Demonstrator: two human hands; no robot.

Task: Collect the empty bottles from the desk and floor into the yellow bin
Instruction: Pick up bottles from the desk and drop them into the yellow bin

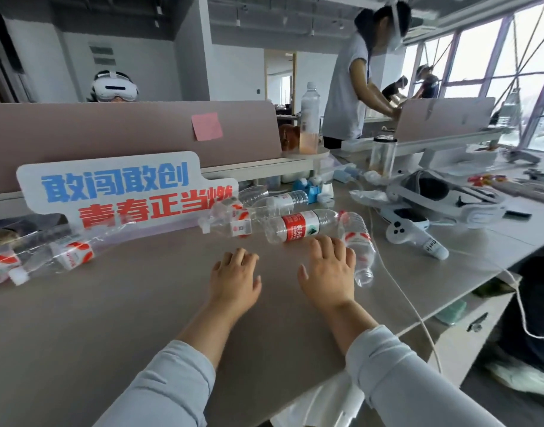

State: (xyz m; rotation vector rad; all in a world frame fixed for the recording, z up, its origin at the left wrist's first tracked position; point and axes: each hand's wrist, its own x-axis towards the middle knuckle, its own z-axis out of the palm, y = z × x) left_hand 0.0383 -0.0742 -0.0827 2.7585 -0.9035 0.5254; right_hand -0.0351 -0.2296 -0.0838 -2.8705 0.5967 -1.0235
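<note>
Several empty clear plastic bottles lie on the grey desk [110, 318]. A red-labelled bottle [298, 227] lies on its side just beyond my fingers. Another bottle [358, 246] lies right beside my right hand [327, 269], its open neck toward the desk's edge. More bottles [230, 218] sit behind, and two [70, 252] lie at the far left. My left hand [235, 277] rests flat on the desk, fingers apart, holding nothing. My right hand is also flat and empty. No yellow bin is in view.
A white sign with blue and red characters [116, 192] stands behind the bottles against a pink partition [126, 131]. A VR headset [443, 195], a controller [409, 231] and white cables [403, 291] lie to the right. A person [347, 87] stands at the far desk.
</note>
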